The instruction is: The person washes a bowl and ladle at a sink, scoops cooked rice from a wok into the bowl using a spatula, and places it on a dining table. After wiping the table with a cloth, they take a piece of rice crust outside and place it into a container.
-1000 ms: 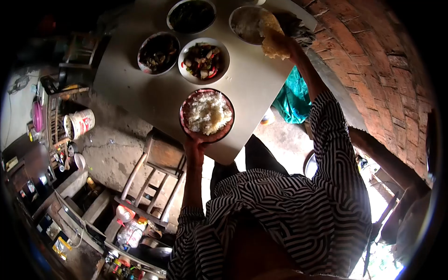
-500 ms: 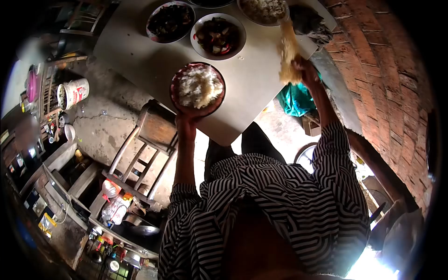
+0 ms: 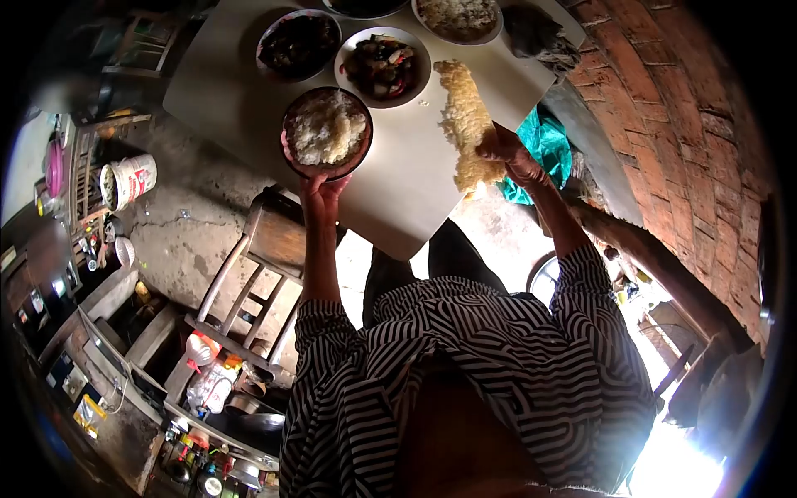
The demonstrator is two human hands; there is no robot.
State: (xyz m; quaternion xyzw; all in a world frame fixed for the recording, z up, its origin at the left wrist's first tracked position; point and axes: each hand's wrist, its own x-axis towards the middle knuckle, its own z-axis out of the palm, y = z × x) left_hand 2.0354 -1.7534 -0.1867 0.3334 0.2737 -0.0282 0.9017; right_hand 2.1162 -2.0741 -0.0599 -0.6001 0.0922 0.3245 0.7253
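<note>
My left hand (image 3: 322, 195) is closed on the near rim and underside of a dark-rimmed bowl (image 3: 287, 153), lifted over the table's left side. White rice (image 3: 328, 129) is heaped in it. In my right hand (image 3: 516, 156) I grip the lower right edge of a long, golden, bumpy slab that looks like rice crust (image 3: 466, 124). The slab hangs over the table's right side, its far end pointing up toward the dishes. Beyond my hands sit a white bowl of mixed food with red bits (image 3: 383, 68) and a bowl of dark food (image 3: 297, 46).
At the far side of the pale table (image 3: 407, 199) stands a bowl of grainy food (image 3: 458, 18) beside a dark bundle (image 3: 535, 37). A wooden chair (image 3: 278, 241) is at the left. A green bag (image 3: 544, 149) and a brick wall (image 3: 697, 124) lie to the right.
The rice crust has swung left over the table with my right hand, its broad face now showing. My left hand and the rice bowl have shifted slightly left and away from me.
</note>
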